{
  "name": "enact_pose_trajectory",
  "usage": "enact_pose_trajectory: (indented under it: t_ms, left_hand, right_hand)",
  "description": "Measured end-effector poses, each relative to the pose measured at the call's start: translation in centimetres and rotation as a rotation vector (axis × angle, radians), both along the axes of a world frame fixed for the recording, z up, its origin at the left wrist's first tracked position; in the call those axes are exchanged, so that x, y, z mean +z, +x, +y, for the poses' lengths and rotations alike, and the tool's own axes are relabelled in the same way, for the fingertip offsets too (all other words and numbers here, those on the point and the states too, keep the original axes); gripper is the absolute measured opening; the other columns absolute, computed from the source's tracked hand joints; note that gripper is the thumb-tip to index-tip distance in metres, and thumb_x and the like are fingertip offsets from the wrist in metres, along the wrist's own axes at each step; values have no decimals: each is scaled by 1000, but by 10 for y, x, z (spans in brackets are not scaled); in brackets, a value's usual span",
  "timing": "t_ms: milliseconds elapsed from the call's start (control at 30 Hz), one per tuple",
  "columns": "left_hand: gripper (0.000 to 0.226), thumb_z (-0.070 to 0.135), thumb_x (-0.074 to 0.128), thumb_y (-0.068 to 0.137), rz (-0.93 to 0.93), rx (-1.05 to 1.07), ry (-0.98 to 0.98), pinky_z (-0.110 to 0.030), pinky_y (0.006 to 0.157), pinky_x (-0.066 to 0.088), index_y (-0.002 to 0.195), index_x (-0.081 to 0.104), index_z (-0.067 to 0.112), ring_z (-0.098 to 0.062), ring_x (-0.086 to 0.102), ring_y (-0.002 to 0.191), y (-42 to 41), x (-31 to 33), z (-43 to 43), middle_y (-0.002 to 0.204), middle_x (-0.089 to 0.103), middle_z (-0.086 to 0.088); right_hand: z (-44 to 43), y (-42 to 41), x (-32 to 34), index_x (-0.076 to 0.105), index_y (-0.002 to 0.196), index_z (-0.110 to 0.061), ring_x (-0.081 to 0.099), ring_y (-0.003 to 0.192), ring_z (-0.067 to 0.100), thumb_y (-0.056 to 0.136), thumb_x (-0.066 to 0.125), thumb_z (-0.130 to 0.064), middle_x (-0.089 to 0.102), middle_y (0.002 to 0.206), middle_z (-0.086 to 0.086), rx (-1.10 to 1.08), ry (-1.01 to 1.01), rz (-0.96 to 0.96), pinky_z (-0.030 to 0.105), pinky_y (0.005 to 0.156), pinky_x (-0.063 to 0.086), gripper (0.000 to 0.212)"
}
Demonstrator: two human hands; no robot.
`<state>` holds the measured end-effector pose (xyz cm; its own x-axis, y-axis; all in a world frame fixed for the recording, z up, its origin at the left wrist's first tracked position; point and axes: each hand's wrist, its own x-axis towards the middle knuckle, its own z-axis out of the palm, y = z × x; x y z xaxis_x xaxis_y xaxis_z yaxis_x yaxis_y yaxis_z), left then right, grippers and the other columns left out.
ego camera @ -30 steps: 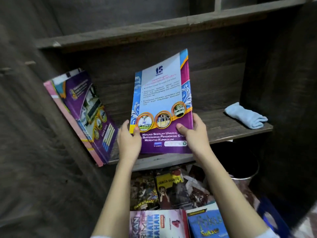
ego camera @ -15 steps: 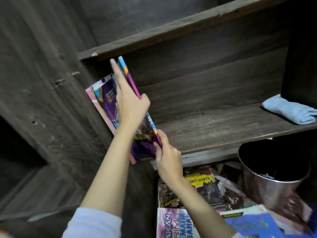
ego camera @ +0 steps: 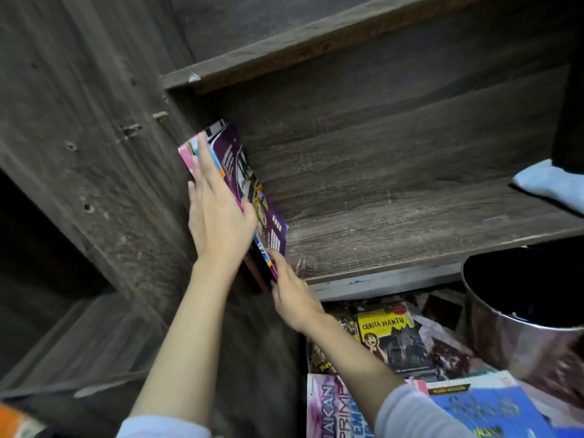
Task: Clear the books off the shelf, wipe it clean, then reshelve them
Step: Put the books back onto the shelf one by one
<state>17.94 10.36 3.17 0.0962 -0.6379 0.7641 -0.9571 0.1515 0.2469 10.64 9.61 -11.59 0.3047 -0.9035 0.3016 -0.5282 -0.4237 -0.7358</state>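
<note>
Several thin purple and pink books (ego camera: 252,188) lean upright against the left wall of the dark wooden shelf (ego camera: 410,238). My left hand (ego camera: 218,213) lies flat with straight fingers along their front edges and presses them toward the wall. My right hand (ego camera: 292,295) is at the lower front corner of the outermost book. Its thumb is on the cover and its fingers are tucked under the edge, pinching it. A light blue cloth (ego camera: 550,184) lies bunched at the right end of the shelf board.
A shiny metal bin (ego camera: 518,330) stands below the shelf on the right. More books lie on the floor under my arms: a yellow one (ego camera: 392,339), a pink one (ego camera: 331,406) and a blue one (ego camera: 486,412). A second shelf board (ego camera: 316,45) runs above.
The book I held facing me has been turned edge-on and pushed against the leaning books at the left wall. My left hand slid down along their edges. The view swung left.
</note>
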Motion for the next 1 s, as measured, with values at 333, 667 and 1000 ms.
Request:
enact_pose_trajectory:
  t_ms: [333, 667, 1000]
  left_hand:
    - [93, 18, 54, 89, -185, 217, 65, -35, 117, -1, 143, -18, -4, -29, -9, 145, 9, -14, -14, 155, -14, -19]
    - [86, 22, 45, 93, -374, 427, 128, -34, 110, -17, 142, -19, -8, -34, -11, 144, 12, -24, -22, 154, -13, -24]
    - [77, 28, 36, 99, -439, 485, 128, -38, 110, -17, 143, -17, -7, -36, -10, 143, 14, -30, -28, 154, -13, -25]
  right_hand:
    - [-42, 6, 0, -7, 146, -42, 46, 125, 40, 88, 49, -7, 20, 156, 9, 124, 131, 75, 41, 101, 39, 88]
    - [-55, -1, -24, 23, 147, -25, 43, 131, 27, 83, 71, -17, 42, 146, 10, 59, 197, 81, 35, 106, 38, 81]
    - [-61, 7, -29, 34, 146, -24, 47, 127, 26, 85, 68, -17, 48, 143, 4, -72, 149, 109, 33, 100, 42, 70]
